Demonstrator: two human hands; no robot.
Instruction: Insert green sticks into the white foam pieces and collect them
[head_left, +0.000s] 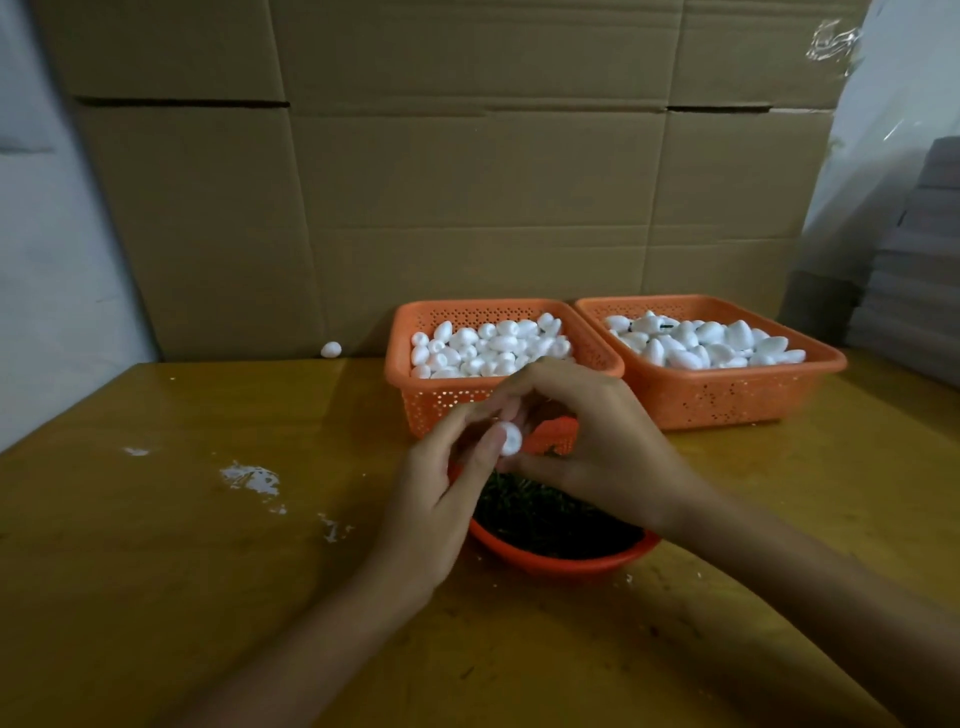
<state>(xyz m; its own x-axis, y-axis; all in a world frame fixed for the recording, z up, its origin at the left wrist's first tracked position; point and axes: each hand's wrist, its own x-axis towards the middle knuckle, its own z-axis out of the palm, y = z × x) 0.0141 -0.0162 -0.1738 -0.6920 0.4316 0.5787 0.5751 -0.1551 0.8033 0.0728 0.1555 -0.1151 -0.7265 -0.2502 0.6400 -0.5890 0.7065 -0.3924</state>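
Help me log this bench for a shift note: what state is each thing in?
left basket: filled with foam pieces, no sticks showing.
right basket: holds foam pieces, one showing a green stick.
bowl: holds loose green sticks.
held foam piece: pinched by fingers of the left hand, above the bowl.
right hand: fingers curled at that piece; grip unclear.
stray foam piece: lying on the table by the cardboard.
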